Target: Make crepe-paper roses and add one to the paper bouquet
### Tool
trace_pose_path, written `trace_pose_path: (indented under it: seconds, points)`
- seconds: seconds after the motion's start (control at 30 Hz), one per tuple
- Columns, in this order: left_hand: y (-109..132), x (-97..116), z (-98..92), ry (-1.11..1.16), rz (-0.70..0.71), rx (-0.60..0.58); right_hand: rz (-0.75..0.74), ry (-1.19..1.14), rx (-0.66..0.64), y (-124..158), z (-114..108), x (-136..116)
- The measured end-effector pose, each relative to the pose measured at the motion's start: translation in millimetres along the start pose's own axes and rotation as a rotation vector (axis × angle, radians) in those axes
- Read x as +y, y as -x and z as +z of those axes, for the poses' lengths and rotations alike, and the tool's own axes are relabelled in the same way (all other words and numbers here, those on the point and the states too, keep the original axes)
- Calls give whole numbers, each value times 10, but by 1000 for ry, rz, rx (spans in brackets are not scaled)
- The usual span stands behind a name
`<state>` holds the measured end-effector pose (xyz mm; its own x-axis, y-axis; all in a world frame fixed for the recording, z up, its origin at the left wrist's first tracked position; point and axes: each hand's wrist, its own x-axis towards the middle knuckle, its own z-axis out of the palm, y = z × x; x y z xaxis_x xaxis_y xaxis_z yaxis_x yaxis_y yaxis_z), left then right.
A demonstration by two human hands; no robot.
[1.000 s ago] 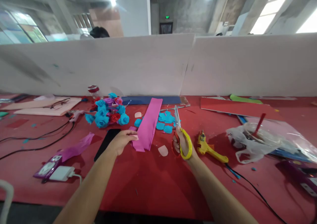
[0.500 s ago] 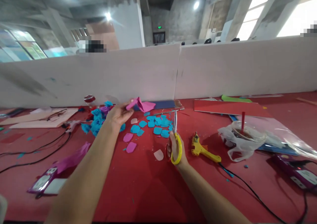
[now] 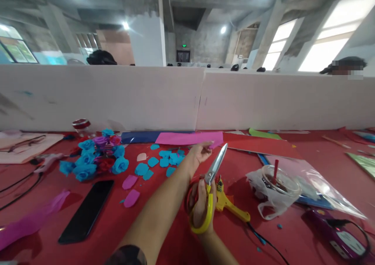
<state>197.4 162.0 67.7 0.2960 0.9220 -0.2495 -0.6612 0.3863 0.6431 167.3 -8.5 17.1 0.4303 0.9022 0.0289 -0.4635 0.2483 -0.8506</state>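
A red table (image 3: 164,233) is running up to a pale partition (image 3: 131,97), beyond which dark-haired heads are showing. The left hand (image 3: 202,152) is reaching forward, its thumb and fingers pinching a pink strip (image 3: 187,138) near its right end. Most of the strip is extending leftward from the fingertips, partly covering a blue strip (image 3: 137,137); a short piece is sticking out to their right. The right hand (image 3: 202,206) is curling around the handles of the scissors (image 3: 216,164), whose blades are pointing up beside the left fingers, just right of them and near the strip's end.
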Motion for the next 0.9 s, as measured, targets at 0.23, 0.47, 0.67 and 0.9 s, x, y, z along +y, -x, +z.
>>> trace_pose_path:
  seconds: [0.23,0.47,0.67,0.9]
  points:
    - [511,116,-647,-162,123,158,152,69,-99,-105,-3,-2]
    - [1653,363,-1349,-158,292,348,97,266,-170,-70,-23,-17]
    - [1830,198,-1458,-238,286,326,96,202,-304,59,169,52]
    - [1792,207,-1558,-283,217,182,79,207,-301,-47,209,194]
